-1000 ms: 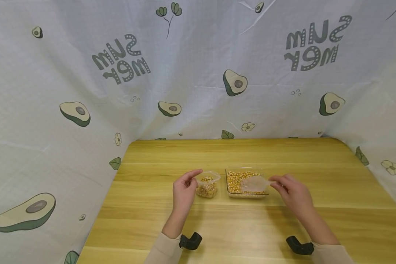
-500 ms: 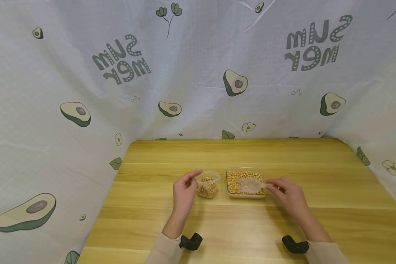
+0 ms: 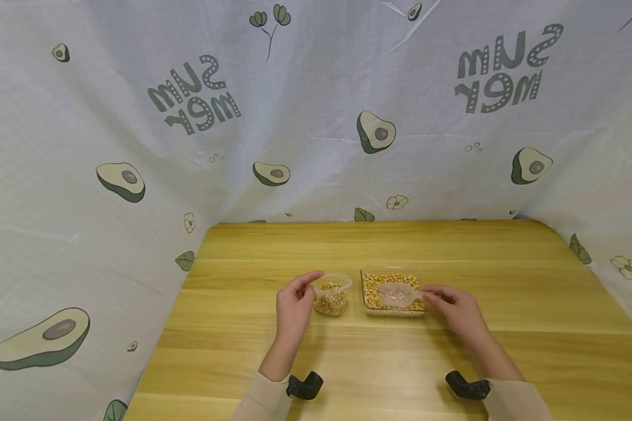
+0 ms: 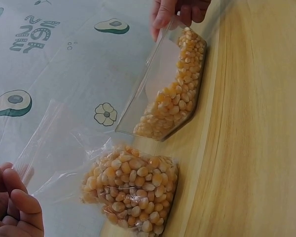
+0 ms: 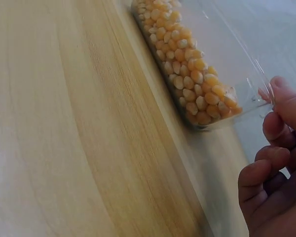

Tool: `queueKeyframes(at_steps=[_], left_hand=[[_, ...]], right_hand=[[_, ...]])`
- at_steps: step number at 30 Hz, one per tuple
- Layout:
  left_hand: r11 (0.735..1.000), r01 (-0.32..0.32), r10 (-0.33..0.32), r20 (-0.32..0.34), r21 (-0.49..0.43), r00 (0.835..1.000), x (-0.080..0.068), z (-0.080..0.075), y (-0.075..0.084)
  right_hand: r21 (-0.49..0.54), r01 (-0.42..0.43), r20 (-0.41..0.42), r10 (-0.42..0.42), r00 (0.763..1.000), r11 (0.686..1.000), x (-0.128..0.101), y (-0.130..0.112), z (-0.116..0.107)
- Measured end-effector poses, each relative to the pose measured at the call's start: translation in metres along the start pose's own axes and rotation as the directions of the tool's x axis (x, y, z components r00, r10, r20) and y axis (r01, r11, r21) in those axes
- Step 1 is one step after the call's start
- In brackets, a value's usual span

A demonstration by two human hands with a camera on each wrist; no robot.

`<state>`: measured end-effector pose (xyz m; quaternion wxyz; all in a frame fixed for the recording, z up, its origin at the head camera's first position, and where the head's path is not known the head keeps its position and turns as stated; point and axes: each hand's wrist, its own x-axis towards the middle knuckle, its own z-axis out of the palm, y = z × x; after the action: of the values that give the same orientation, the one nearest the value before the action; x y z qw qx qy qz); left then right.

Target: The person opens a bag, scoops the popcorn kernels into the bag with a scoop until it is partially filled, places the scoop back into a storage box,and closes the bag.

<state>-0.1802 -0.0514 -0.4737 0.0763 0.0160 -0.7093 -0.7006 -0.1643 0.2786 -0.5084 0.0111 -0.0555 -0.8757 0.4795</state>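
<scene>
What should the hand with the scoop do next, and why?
The right hand should probably nudge the scoop deeper: it's among the corn in the clear box, while the left hand holds the bag, which isn't full.

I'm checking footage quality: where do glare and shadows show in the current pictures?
Head view: pale sheen on the table, soft shadow near the right hand; left wrist view: small glints on the bag; right wrist view: soft shadow beside the clear box.
</scene>
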Motion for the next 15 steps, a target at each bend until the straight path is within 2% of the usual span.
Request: queueKeyframes(at_steps=[5,8,15], left_hand=[[1.000,0.008,-0.008,0.000,0.005,1.000,0.0008,-0.0001,-0.0017],[1.000,0.007,-0.007,0.002,0.008,1.000,0.0010,-0.0005,-0.0020],[1.000,0.005,-0.005,0.011,0.002,1.000,0.0012,-0.0019,-0.0020]], right_hand=[[0.109,-0.046,0.019,0.044,0.999,0.993,0.0004,0.0004,0.0009],[0.206,-0.074,0.040,0.068,0.997,0.976,0.0008,0.0018,0.0014],[0.357,-0.092,0.049,0.080,0.996,0.930,0.0003,0.0063,0.0032]])
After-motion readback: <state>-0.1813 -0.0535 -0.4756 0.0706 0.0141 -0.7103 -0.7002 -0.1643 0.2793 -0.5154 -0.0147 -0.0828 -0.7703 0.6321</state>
